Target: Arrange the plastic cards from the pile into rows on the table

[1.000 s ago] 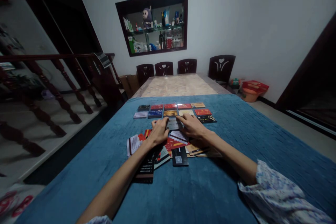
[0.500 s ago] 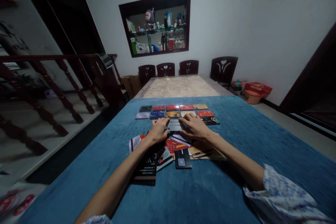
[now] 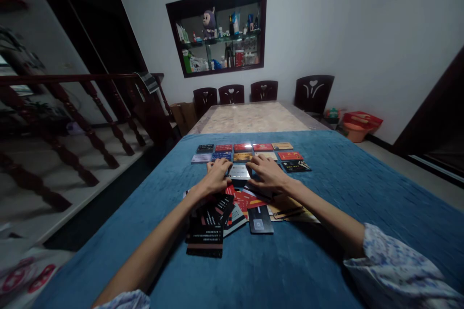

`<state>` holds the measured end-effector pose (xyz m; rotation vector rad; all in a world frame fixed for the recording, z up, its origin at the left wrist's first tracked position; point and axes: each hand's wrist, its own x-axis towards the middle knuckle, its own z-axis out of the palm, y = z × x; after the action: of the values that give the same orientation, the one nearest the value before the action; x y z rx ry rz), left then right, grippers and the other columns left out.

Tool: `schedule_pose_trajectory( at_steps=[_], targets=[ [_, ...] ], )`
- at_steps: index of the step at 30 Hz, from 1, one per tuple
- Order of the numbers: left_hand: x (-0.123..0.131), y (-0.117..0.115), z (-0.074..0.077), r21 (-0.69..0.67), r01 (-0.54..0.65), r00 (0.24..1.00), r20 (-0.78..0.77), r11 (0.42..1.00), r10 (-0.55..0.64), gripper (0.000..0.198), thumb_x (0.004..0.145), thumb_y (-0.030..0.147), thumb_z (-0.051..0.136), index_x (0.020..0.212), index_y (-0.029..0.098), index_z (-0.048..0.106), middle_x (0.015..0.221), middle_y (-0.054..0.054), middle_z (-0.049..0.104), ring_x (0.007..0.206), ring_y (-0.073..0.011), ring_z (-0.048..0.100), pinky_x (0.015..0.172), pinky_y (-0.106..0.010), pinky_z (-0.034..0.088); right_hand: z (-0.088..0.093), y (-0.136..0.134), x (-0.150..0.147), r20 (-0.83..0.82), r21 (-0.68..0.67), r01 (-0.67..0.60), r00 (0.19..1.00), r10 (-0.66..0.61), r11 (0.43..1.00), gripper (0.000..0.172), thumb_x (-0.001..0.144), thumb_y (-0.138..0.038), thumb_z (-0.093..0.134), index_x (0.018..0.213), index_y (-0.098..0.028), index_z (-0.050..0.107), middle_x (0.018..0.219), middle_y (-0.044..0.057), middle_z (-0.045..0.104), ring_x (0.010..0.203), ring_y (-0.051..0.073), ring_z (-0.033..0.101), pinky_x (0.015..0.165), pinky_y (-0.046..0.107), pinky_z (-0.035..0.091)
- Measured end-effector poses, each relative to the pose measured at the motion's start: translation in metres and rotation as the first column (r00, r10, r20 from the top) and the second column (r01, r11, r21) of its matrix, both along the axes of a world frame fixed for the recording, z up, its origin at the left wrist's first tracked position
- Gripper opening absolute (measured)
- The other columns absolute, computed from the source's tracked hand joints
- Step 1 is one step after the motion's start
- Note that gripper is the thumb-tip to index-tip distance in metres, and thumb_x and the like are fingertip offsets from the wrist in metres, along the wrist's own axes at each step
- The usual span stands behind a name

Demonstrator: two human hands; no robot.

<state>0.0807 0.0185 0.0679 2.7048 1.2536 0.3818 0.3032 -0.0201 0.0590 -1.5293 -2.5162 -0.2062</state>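
Observation:
A silver-white card stack [image 3: 238, 172] sits between my two hands, its printed face upward. My left hand [image 3: 216, 177] grips its left edge with bent fingers and thumb. At the opposite edge, my right hand [image 3: 267, 174] is curled around it the same way. Just beyond lie neat card stacks in two rows, among them a blue stack [image 3: 221, 156], a gold stack [image 3: 242, 157] and a red stack [image 3: 290, 156]. Black cards [image 3: 296, 166] lie right of my right hand. Under my wrists spreads a loose pile with black striped cards [image 3: 205, 236] and a dark chip card [image 3: 260, 219].
A blue cloth [image 3: 290, 265] covers the near part of the table; its marbled top [image 3: 250, 118] shows beyond. Dark chairs [image 3: 314, 94] stand at the far end. A wooden railing [image 3: 105, 135] runs along the left, and a wall cabinet [image 3: 221, 34] holds bottles and a plush toy.
The view has shifted slightly, so the table's contents appear a little further right. Both hands stay at the sides of the silver-white card stack, and more of the black loose cards shows.

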Motion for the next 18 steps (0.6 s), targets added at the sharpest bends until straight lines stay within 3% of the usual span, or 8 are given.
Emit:
schedule_pose_trajectory(
  at_steps=[18],
  targets=[
    [-0.052,0.029,-0.003,-0.027,-0.094,0.992,-0.087,0.995,0.091,0.045,0.078,0.012,0.063,0.122,0.02,0.058,0.13,-0.011,0.055,0.128,-0.0312,0.046,0.106,-0.05,0.034,0.017,0.034,-0.052,0.082,-0.05,-0.074,0.994,0.078,0.996,0.04,0.088,-0.048,0.059,0.115,-0.019,0.065,0.121,0.015,0.057,0.113,0.03,0.045,0.087,0.041,0.04]
  ],
)
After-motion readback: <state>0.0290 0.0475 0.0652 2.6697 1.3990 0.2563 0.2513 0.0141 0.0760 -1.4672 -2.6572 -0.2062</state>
